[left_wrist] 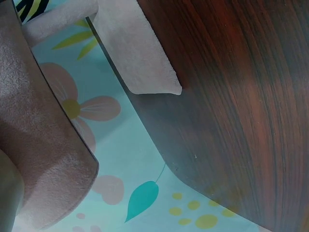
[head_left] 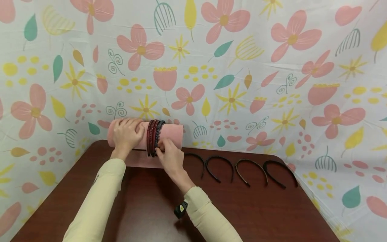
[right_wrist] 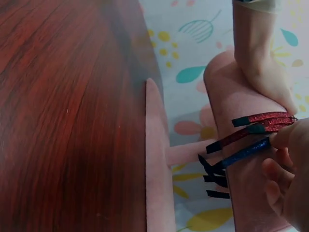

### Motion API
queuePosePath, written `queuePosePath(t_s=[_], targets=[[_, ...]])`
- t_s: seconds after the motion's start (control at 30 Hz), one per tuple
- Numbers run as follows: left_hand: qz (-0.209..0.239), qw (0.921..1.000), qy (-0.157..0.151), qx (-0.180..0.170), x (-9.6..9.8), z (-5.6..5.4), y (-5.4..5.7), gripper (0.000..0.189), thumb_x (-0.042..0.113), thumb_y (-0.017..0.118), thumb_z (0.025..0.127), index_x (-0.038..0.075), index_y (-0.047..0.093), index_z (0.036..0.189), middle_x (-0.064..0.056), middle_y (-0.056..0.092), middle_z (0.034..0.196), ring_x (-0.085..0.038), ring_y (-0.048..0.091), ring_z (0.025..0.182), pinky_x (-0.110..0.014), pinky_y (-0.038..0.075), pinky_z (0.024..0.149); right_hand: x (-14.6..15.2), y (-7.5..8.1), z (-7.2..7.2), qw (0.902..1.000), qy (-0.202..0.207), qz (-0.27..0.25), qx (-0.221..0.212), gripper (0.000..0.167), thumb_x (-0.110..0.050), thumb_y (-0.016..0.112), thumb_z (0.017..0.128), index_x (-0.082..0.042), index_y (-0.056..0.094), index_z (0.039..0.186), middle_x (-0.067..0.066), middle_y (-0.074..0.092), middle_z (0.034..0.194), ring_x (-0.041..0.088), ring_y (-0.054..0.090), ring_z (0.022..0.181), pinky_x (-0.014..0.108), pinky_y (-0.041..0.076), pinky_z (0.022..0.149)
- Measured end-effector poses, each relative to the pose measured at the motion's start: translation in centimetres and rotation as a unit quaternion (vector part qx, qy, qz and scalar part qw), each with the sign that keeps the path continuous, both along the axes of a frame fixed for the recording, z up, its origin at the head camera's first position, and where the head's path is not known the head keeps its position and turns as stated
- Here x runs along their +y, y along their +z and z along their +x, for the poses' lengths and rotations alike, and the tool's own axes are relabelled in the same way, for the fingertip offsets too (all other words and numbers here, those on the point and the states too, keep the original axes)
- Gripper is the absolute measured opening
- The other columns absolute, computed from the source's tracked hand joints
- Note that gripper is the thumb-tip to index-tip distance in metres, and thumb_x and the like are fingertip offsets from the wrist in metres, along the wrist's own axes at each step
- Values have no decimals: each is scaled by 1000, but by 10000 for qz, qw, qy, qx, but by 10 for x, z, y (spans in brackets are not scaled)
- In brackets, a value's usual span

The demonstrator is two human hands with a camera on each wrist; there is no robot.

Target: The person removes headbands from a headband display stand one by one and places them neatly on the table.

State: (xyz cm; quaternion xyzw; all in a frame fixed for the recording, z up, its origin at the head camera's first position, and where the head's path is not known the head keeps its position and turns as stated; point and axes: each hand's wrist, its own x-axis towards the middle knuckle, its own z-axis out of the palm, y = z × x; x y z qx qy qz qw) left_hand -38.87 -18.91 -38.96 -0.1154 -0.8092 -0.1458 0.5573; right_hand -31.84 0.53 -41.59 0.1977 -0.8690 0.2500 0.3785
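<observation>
A pink fuzzy headband stand (head_left: 173, 131) lies as a horizontal roll above a flat base (head_left: 140, 162). My left hand (head_left: 126, 135) grips the left part of the roll from above, its fingers bent over the top. Red glittery headbands (head_left: 150, 139) and dark ones sit side by side around the middle of the roll. My right hand (head_left: 172, 157) is at their front right side; in the right wrist view its fingertips pinch a blue glittery headband (right_wrist: 247, 152) near its end. The left wrist view shows the roll (left_wrist: 48, 145) but hardly any of the hand.
Several dark headbands (head_left: 219, 159) stand in a row on the brown table (head_left: 242, 208), right of the stand. A flower-patterned cloth (head_left: 193, 50) hangs close behind the table. A black watch-like device (head_left: 180, 210) is on the right wrist.
</observation>
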Motion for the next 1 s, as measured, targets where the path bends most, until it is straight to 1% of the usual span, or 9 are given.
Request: queuePosePath(t_s=[0.13,0.33,0.43,0.57,0.83,0.93,1.0], targets=[[12,10000,-31,-3,1,0,-1,36,33,50,89,11,78,96,-7,77,99,-31,70,94,-51,49,94,1,-4,0,9996,-58,-258,90,15,-22,75,86,-22,65,97,-10,65,80,3,61,61,22,43,45],[-50,9999,-8,-133,0,1,0,39,34,47,91,12,77,99,-8,77,102,-32,70,98,-52,47,96,6,-7,-1,9985,-102,-500,220,12,-18,73,84,-21,66,94,-10,61,72,4,52,50,19,36,43],[-11,9998,-17,-181,1,2,0,39,35,47,91,12,77,99,-7,77,103,-31,70,99,-52,46,96,9,-7,-1,9977,-140,-634,189,12,-18,72,83,-21,67,93,-11,60,68,5,49,47,18,33,41],[81,9998,-30,-161,1,2,-1,39,36,48,90,12,78,98,-7,77,102,-31,70,98,-51,46,96,13,-9,-2,9963,-155,-833,142,12,-18,72,83,-22,67,94,-12,60,66,4,47,45,17,30,40],[82,9998,-55,-181,2,3,-1,39,36,48,89,12,78,98,-7,77,102,-31,70,98,-51,46,95,25,-17,-3,9918,-247,-1216,291,9,-22,71,85,-24,67,93,-11,59,68,1,43,46,16,27,40],[101,9995,-45,-279,1,3,0,40,37,47,90,13,77,99,-7,77,104,-31,69,99,-51,45,96,29,-20,-4,9901,-311,-1314,374,9,-23,71,86,-23,65,93,-9,57,74,2,45,50,17,28,42],[105,9994,-27,-322,0,3,-1,41,38,46,91,14,77,100,-6,77,105,-31,69,100,-50,45,97,32,-22,-4,9891,-369,-1371,391,10,-23,71,87,-22,65,94,-7,56,80,4,47,52,18,28,43]])
